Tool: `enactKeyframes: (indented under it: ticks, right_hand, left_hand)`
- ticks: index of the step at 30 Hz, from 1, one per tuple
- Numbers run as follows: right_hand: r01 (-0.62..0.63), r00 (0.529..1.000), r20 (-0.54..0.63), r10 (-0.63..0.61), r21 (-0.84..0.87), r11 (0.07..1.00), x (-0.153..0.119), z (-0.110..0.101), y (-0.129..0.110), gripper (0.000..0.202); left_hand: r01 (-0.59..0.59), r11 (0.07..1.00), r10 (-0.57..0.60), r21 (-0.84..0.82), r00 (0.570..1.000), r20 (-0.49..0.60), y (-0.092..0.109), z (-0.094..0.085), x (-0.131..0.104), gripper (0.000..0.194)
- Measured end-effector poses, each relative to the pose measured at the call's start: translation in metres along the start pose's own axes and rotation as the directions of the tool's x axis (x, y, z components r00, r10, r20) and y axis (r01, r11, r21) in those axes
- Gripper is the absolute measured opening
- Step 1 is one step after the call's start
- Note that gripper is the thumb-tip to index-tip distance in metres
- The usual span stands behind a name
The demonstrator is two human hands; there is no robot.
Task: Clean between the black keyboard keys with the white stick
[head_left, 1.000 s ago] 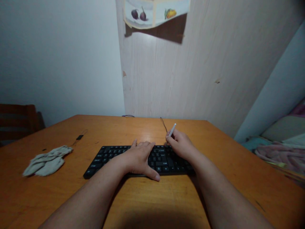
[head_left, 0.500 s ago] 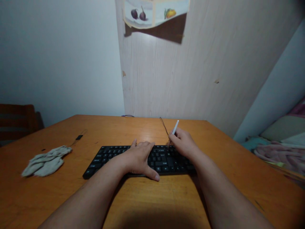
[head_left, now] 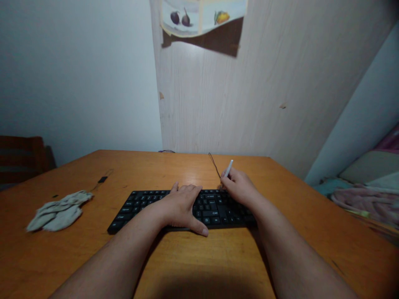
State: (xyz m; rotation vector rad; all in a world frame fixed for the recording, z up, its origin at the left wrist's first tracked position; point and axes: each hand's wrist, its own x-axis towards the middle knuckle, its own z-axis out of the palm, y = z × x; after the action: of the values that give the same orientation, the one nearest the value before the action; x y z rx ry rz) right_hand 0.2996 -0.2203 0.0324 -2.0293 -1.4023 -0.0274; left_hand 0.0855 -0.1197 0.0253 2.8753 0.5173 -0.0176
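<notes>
A black keyboard [head_left: 205, 209] lies flat on the wooden table. Across its middle rests my left hand [head_left: 182, 207], palm down and spread, its thumb reaching over the front edge and its fingers toward the far edge. Pinched in my right hand [head_left: 238, 185] is a slim white pen-shaped tool [head_left: 228, 168], held slanted with its upper end sticking up. The tool's lower end points down at the keyboard's far edge, right of the middle; its tip is too small and dark to make out. My right palm and wrist cover the keyboard's right end.
Left of the keyboard lies a pale crumpled cloth or glove [head_left: 59, 211]. Behind it is a small black tag [head_left: 102, 179] on a thin string. A dark cable [head_left: 214, 165] runs on the wooden table [head_left: 199, 257] behind the keyboard. A chair [head_left: 21, 155] stands at left.
My right hand and the white tool have shifted slightly, the tool's upper end a little lower. My left hand and the keyboard stay in place.
</notes>
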Motion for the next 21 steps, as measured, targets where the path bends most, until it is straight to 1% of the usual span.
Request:
enactKeyframes:
  ticks: [2, 3, 7, 9, 12, 15, 17, 19, 21]
  right_hand:
    - [0.001, 1.000, 0.031, -0.001, -0.001, 1.000, 0.001, 0.000, 0.002, 0.014]
    - [-0.004, 1.000, 0.028, 0.004, -0.001, 1.000, 0.001, -0.001, 0.003, 0.014]
    - [-0.037, 0.997, -0.070, 0.038, 0.019, 0.999, 0.003, -0.007, 0.006, 0.019]
    - [-0.053, 0.994, -0.096, 0.055, 0.019, 0.998, 0.004, -0.010, 0.007, 0.020]
    - [-0.049, 0.996, -0.080, 0.049, -0.008, 0.999, 0.005, -0.009, 0.009, 0.018]
    - [-0.025, 1.000, -0.011, 0.025, -0.041, 0.999, 0.004, -0.007, 0.011, 0.016]
    - [-0.031, 0.999, 0.027, 0.033, -0.052, 0.998, 0.004, -0.006, 0.011, 0.017]
    - [-0.051, 0.998, 0.018, 0.052, -0.062, 0.997, 0.004, -0.007, 0.011, 0.018]
    - [-0.065, 0.998, -0.028, 0.063, -0.062, 0.996, 0.005, -0.007, 0.011, 0.018]
  left_hand:
    - [0.000, 1.000, 0.000, -0.001, 1.000, 0.001, 0.000, 0.000, 0.000, 0.126]
    - [-0.001, 1.000, 0.001, -0.002, 1.000, 0.002, 0.000, 0.000, 0.000, 0.127]
    - [-0.013, 1.000, 0.013, -0.011, 1.000, 0.007, 0.001, -0.001, -0.001, 0.130]
    - [-0.012, 1.000, 0.012, -0.015, 1.000, 0.005, 0.001, -0.002, 0.000, 0.131]
    - [-0.003, 1.000, 0.004, -0.018, 1.000, 0.003, 0.001, -0.002, 0.000, 0.131]
    - [-0.005, 1.000, 0.005, -0.015, 1.000, 0.005, 0.000, -0.001, 0.000, 0.132]
    - [-0.004, 1.000, 0.004, -0.012, 1.000, 0.005, 0.001, -0.001, 0.000, 0.133]
    - [0.001, 1.000, -0.001, -0.007, 1.000, 0.006, 0.001, 0.000, 0.000, 0.132]
    - [0.003, 1.000, -0.003, -0.002, 1.000, 0.008, 0.002, -0.001, 0.000, 0.132]
